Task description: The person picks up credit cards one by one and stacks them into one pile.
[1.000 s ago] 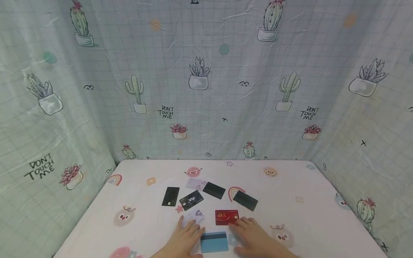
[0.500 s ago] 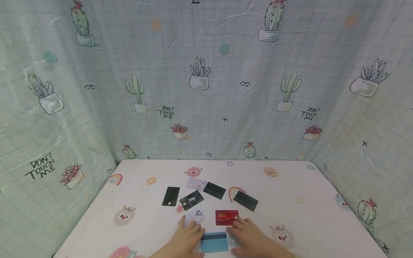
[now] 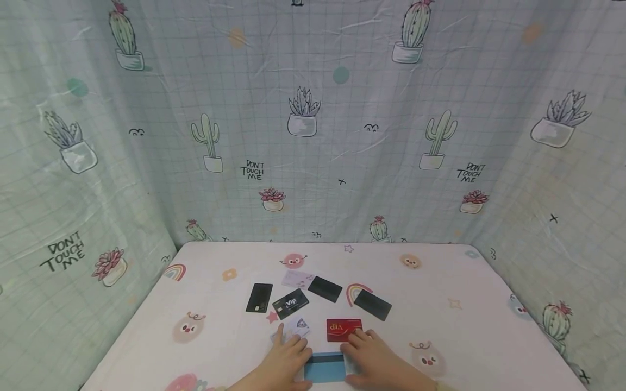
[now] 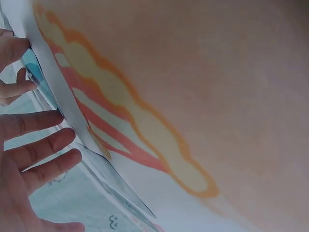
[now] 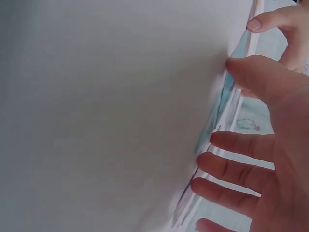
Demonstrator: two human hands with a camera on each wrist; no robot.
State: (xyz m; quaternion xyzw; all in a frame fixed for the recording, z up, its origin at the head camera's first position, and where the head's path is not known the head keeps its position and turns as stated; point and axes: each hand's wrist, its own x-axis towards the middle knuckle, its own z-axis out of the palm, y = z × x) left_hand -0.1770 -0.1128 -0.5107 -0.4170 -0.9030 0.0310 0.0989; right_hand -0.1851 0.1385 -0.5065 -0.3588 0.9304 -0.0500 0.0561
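Note:
A light blue card (image 3: pixel 325 371) with a dark stripe lies flat on the table's near side, between the two hands. My left hand (image 3: pixel 280 366) is at its left end, fingers spread, thumb and forefinger by the card's edge. On the other end, my right hand (image 3: pixel 376 358) has its thumb and fingers extended along the card's right edge. Its fingertips overlap the lower right of a red VIP card (image 3: pixel 342 329). Beyond the left fingers lies a whitish patterned card (image 3: pixel 296 328), partly covered. Both wrist views show fingers fairly straight; a blue strip of card (image 5: pixel 225 94) shows between them.
Farther back lie several more cards: a black one (image 3: pixel 259 297), a black Vip card (image 3: pixel 290 303), a pale pink one (image 3: pixel 297 279) and two plain black ones (image 3: pixel 325 289) (image 3: pixel 373 304). A printed cloth covers the table (image 3: pixel 220 309); cactus-patterned curtains (image 3: pixel 337 206) enclose it.
My right hand has shifted left, closer to the blue card's right edge. The left hand has edged slightly right. The cards show no clear movement on the table.

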